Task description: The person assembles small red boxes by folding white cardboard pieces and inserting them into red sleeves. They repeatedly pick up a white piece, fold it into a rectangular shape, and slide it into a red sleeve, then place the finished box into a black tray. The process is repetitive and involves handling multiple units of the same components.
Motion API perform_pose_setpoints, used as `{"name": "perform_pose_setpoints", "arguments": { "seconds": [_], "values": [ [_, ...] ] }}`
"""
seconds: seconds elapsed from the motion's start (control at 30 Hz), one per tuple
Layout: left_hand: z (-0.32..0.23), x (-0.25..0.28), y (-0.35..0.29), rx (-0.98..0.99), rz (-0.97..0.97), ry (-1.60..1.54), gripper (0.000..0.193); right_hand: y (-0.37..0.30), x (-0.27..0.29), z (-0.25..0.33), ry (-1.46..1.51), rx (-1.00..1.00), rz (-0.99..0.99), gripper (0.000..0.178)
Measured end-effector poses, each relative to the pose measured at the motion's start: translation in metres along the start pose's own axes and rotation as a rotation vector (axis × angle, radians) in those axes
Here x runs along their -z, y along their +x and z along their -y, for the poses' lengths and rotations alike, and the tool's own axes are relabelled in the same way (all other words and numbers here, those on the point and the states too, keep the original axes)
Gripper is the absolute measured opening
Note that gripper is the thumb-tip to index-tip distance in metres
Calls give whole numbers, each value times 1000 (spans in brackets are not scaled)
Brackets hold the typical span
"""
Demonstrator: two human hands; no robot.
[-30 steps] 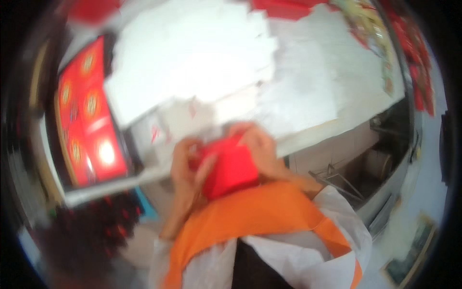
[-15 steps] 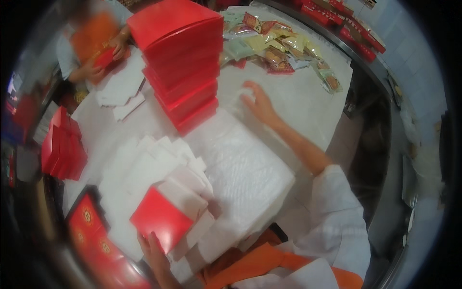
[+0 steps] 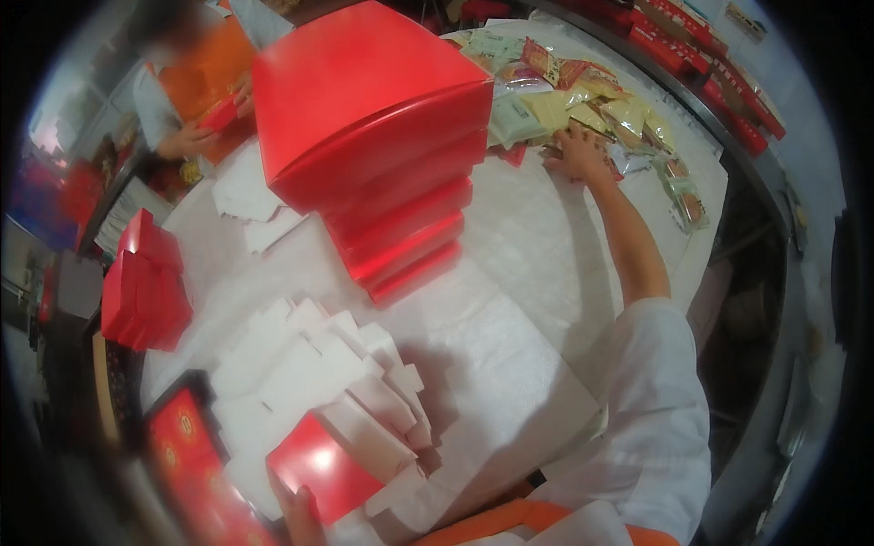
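Observation:
At the lower left, my left hand grips the near edge of a red box, its thumb on the glossy red face. The box has a white inside showing at its right end. Out at the far right, my right hand reaches onto a heap of wrapped snack packets in yellow, green, red and clear film. Its fingers are spread over the near side of the heap, and no packet shows clearly in them. Beside the red box lie overlapping white folded cartons.
A tall stack of red boxes rises between my hands. Smaller red boxes stand at the left, with gold-marked red sheets nearer me. Across the table, a person in an orange apron holds something red. Red cartons lie beyond the right edge.
My right hand has moved away from me and rightward, from bare table onto the snack packets. My left hand stays on the red box. The whole view has shifted.

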State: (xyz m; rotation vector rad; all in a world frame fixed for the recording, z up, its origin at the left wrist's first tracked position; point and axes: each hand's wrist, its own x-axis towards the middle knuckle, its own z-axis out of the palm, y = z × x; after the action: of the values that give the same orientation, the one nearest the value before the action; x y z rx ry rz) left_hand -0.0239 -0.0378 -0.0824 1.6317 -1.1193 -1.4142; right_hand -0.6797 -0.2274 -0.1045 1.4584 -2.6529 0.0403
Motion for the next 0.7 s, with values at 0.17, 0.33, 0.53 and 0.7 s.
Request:
{"name": "perform_pose_setpoints", "arguments": {
  "seconds": [0.17, 0.33, 0.53, 0.7],
  "values": [
    [-8, -10, 1, -25, 27, -206, 76, -50, -7, -44, 501, 164, -179, 45],
    [-7, 1, -13, -109, 109, -441, 85, -206, 59, 19, 1660, -152, 36, 48],
    [-13, -8, -21, -272, 119, -180, 83, -313, 118, 90, 1802, 119, 288, 55],
    [0, -10, -43, -389, 86, -260, 82, -336, 130, 176, 1588, 322, 401, 52]
  ]
}}
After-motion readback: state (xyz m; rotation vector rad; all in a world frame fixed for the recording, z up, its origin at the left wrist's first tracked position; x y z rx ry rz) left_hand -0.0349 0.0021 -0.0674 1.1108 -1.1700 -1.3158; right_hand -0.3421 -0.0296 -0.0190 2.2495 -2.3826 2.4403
